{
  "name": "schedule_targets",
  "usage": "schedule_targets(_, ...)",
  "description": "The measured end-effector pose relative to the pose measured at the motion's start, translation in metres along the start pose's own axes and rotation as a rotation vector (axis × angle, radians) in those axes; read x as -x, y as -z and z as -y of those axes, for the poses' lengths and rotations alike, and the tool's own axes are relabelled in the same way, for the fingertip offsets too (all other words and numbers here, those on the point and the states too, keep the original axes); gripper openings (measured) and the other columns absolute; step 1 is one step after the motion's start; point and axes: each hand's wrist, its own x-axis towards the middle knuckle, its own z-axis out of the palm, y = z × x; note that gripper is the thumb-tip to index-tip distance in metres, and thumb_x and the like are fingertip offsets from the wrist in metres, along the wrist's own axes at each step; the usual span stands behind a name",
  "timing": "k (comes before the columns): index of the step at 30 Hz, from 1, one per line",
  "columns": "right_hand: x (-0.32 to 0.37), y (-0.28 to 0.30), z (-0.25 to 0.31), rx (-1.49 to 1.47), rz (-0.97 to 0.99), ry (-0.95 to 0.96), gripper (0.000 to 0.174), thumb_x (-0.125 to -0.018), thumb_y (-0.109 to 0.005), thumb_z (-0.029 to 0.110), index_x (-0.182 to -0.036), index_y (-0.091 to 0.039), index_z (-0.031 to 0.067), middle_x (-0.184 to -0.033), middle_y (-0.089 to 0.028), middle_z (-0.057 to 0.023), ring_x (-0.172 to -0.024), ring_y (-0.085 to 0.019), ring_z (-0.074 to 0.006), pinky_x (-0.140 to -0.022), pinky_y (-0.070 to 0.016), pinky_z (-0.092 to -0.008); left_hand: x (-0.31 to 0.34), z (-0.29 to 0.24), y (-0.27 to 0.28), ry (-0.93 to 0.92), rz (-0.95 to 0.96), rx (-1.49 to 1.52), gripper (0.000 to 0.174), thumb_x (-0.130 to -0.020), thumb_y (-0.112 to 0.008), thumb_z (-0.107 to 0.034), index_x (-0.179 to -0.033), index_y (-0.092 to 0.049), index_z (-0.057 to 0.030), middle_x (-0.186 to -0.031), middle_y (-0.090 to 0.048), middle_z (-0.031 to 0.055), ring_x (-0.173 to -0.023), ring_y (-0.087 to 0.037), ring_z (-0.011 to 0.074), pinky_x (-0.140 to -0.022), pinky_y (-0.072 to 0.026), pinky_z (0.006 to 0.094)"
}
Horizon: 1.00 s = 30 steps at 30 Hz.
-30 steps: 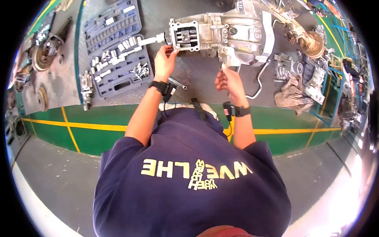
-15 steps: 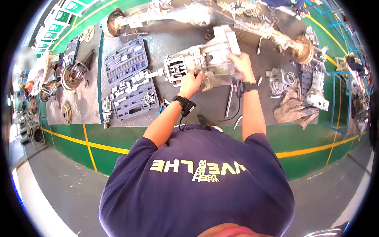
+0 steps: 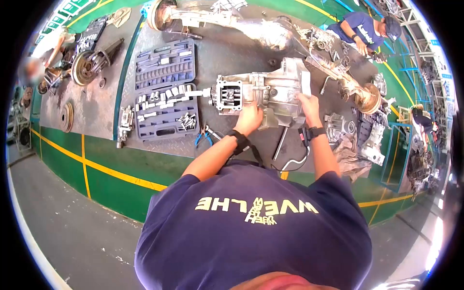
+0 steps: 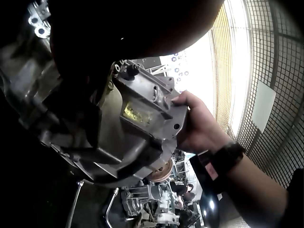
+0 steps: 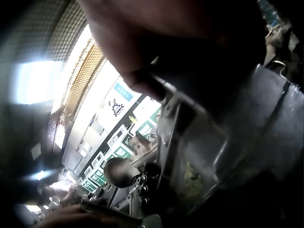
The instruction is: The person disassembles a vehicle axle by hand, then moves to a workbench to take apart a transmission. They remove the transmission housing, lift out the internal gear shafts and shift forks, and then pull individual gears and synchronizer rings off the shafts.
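A metal gearbox point(image 3: 285, 89) lies across the bench in the head view, its rectangular opening with gears at the left. My left hand point(image 3: 250, 117) grips its near side, just right of that opening. At the other end my right hand point(image 3: 309, 106) holds the wide flange of the housing. In the left wrist view the right hand point(image 4: 202, 121) has its thumb over the flange corner, its other fingers hidden behind the casing point(image 4: 137, 116). The right wrist view shows the right hand point(image 5: 190, 28) dark and close above the casing point(image 5: 247, 123).
A socket set case point(image 3: 145, 131) sits open at the left, blue-handled pliers point(image 3: 203, 137) near it. A metal bar point(image 3: 279, 145) and a bent wrench point(image 3: 299, 160) lie in front. Behind stretches a long axle point(image 3: 261, 31). Another person point(image 3: 360, 31) is at the far right.
My left hand has left the gearbox's open end for its near side. My right hand has moved from the near edge to the right flange. The gearbox was tilted half a second ago and now lies straighter.
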Motion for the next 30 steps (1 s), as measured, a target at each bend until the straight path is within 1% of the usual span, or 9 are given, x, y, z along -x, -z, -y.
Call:
schedule_targets(4,-0.015,-0.010,-0.025,0.003,-0.117,-0.007,0.047,-0.075,-0.074,0.040,-0.091,-0.074,-0.0044,-0.083,-0.074,-0.0147,-0.082,-0.071,-0.0227,-0.079,-0.0524,-0.0381,0.005,-0.002,0.003,-0.063,-0.072,0.057,0.029,-0.094,-0.053,-0.023,-0.098,-0.058,0.0053,-0.088,-0.065,0.0334,-0.088,-0.063,0.0524,-0.079,-0.0484,0.0583)
schedule_targets(11,0.000,-0.002,0.002,-0.043,0.024,0.085,0.047,-0.073,-0.075,0.036,-0.091,-0.072,-0.0070,-0.080,-0.073,-0.0165,-0.076,-0.069,-0.0208,-0.073,-0.0519,-0.0362,0.001,-0.001,0.001,0.080,0.048,0.037,0.036,-0.096,-0.055,-0.026,-0.107,-0.057,0.0081,-0.097,-0.066,0.0341,-0.099,-0.063,0.0503,-0.087,-0.0481,0.0566)
schedule_targets(12,-0.002,-0.002,0.002,-0.019,0.019,0.086,0.047,-0.073,-0.075,0.036,-0.090,-0.072,-0.0072,-0.079,-0.073,-0.0169,-0.075,-0.069,-0.0211,-0.072,-0.0520,-0.0365,0.000,0.000,0.000,-0.021,-0.012,-0.027,0.038,-0.096,-0.055,-0.025,-0.110,-0.057,0.0091,-0.093,-0.068,0.0324,-0.091,-0.068,0.0460,-0.083,-0.0520,0.0528)
schedule_targets(16,0.011,0.003,0.030,0.058,-0.024,0.037,0.046,-0.071,-0.074,0.035,-0.087,-0.070,-0.0084,-0.077,-0.072,-0.0211,-0.074,-0.071,-0.0274,-0.071,-0.0531,-0.0396,-0.002,-0.005,0.012,0.087,0.111,0.083,0.035,-0.089,-0.053,-0.018,-0.107,-0.059,0.0103,-0.089,-0.066,0.0348,-0.090,-0.066,0.0499,-0.083,-0.0521,0.0549)
schedule_targets(18,0.017,0.000,0.046,0.139,-0.082,0.125,0.046,-0.073,-0.073,0.035,-0.086,-0.070,-0.0088,-0.078,-0.072,-0.0236,-0.077,-0.073,-0.0323,-0.073,-0.0537,-0.0418,0.000,0.012,0.008,-0.122,-0.125,-0.028,0.035,-0.091,-0.055,-0.018,-0.114,-0.061,0.0073,-0.091,-0.070,0.0287,-0.075,-0.072,0.0389,-0.074,-0.0564,0.0461)
schedule_targets(20,0.028,0.003,0.069,0.175,-0.031,0.130,0.047,-0.075,-0.072,0.036,-0.084,-0.069,-0.0101,-0.077,-0.069,-0.0274,-0.079,-0.073,-0.0358,-0.074,-0.0542,-0.0430,0.011,-0.002,0.028,0.165,0.049,0.229,0.033,-0.093,-0.056,-0.020,-0.117,-0.063,0.0013,-0.097,-0.070,0.0266,-0.096,-0.070,0.0399,-0.082,-0.0543,0.0448)
schedule_targets(22,0.030,0.004,0.077,0.139,-0.015,0.161,0.047,-0.075,-0.072,0.036,-0.084,-0.069,-0.0101,-0.077,-0.070,-0.0271,-0.079,-0.073,-0.0360,-0.074,-0.0545,-0.0425,0.017,-0.028,0.054,0.161,0.119,0.237,0.033,-0.094,-0.057,-0.021,-0.119,-0.062,-0.0001,-0.096,-0.071,0.0262,-0.092,-0.071,0.0388,-0.080,-0.0545,0.0446)
schedule_targets(26,0.014,0.010,0.041,0.147,-0.021,0.069,0.045,-0.075,-0.073,0.036,-0.088,-0.071,-0.0078,-0.078,-0.072,-0.0233,-0.078,-0.073,-0.0310,-0.074,-0.0543,-0.0397,0.005,-0.007,0.013,0.017,0.027,0.071,0.033,-0.093,-0.051,-0.019,-0.107,-0.059,0.0097,-0.086,-0.067,0.0330,-0.087,-0.068,0.0468,-0.080,-0.0536,0.0528)
schedule_targets(30,-0.008,0.014,0.001,0.073,-0.051,0.086,0.043,-0.075,-0.074,0.034,-0.091,-0.072,-0.0061,-0.078,-0.073,-0.0186,-0.076,-0.071,-0.0255,-0.074,-0.0534,-0.0375,-0.002,-0.016,-0.006,0.107,0.107,0.129,0.035,-0.092,-0.052,-0.020,-0.111,-0.056,0.0093,-0.096,-0.065,0.0360,-0.094,-0.065,0.0499,-0.084,-0.0507,0.0557)
